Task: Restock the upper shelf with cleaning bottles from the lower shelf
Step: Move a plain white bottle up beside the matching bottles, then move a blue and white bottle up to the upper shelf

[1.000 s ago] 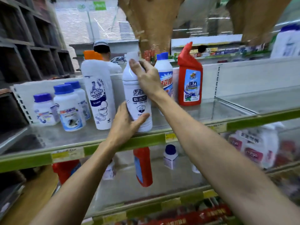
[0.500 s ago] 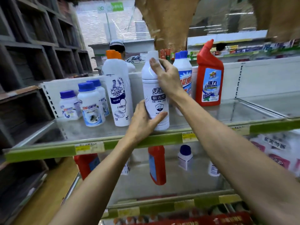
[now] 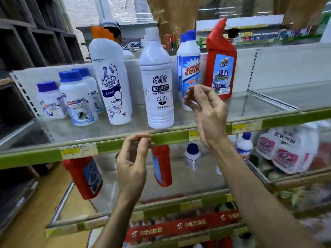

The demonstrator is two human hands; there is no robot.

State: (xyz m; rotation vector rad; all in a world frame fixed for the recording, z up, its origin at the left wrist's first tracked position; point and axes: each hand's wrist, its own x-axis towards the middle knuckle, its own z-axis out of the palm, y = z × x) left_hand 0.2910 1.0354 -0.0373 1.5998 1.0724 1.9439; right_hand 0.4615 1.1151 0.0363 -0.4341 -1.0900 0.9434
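Two hands hung free, fingers loosely curled, holding nothing. The left hand sat just before the green front edge of the upper shelf. The right hand hovered just right of the white bottle, apart from it. That bottle stood upright close to the front edge, with gaps on both sides. Bare shelf stretched right of the tall red bottle. On the lower shelf stood a small bottle.
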